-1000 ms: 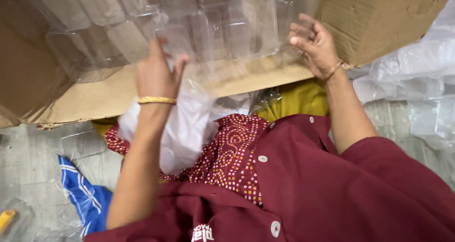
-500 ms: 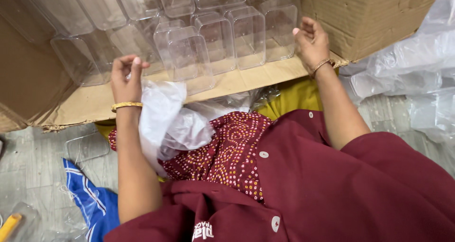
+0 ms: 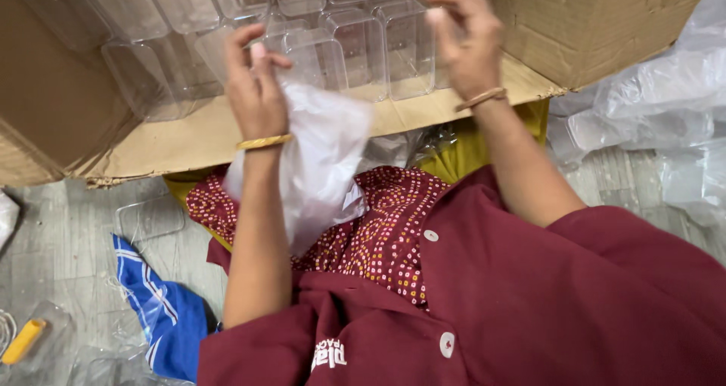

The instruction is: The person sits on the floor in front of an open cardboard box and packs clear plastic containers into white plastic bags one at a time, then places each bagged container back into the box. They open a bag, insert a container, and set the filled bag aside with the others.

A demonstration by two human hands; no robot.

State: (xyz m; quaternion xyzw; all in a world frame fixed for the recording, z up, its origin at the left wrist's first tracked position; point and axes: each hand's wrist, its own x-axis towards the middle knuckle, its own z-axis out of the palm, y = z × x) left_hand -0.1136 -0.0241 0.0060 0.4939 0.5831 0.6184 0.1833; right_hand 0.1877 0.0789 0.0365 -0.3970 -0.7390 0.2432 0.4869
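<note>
cardboard box [image 3: 590, 23] lies open on the floor before you, clear plastic containers [image 3: 378, 46] packed in rows inside | thin plastic bag [image 3: 321, 159] hangs over the box's near flap | your left hand [image 3: 255, 91] has fingers clamped on the bag's top | your right hand [image 3: 465, 42] hovers over the containers, fingers curled together, grip unclear

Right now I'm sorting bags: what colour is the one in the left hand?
Translucent white plastic bag; the head view shows it.
</note>
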